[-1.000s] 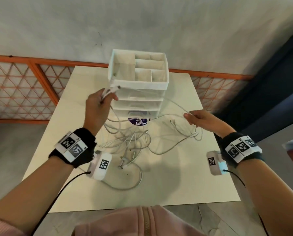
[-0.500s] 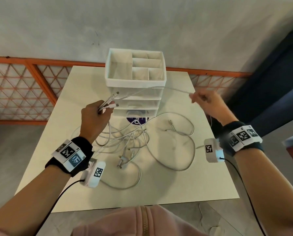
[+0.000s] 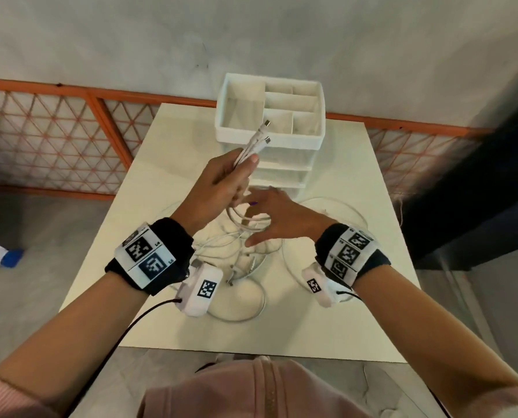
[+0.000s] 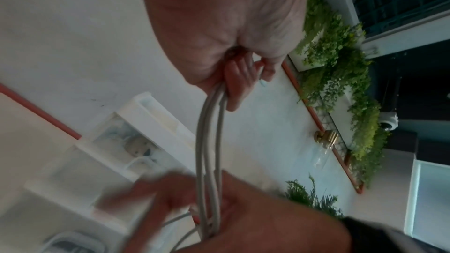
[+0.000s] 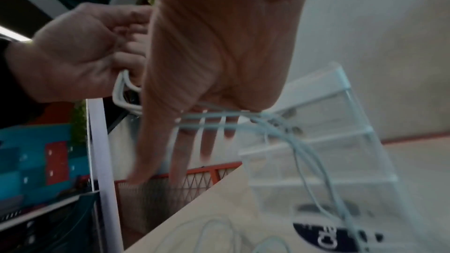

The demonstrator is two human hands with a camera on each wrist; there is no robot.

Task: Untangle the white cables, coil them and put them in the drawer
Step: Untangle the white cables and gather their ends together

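My left hand (image 3: 242, 168) is raised in front of the drawer unit and grips a bundle of white cable ends (image 3: 253, 146), their connectors pointing up and away. From the fist the strands hang down (image 4: 209, 141) to the tangle of white cables (image 3: 245, 267) on the table. My right hand (image 3: 262, 214) is just below the left, fingers (image 5: 181, 147) straight and spread, with hanging strands (image 5: 304, 151) running across them. The drawer unit (image 3: 282, 168) has clear drawers, all closed, and a white divided tray (image 3: 269, 137) on top.
The cream table (image 3: 357, 297) carries large cable loops right and front of my hands. An orange lattice railing (image 3: 56, 131) and a grey wall run behind it. A dark blue object (image 3: 477, 191) stands past the right edge.
My right hand has let go of the strand it held stretched out to the right and has come left, under the left hand. The left hand has lifted its bundle slightly.
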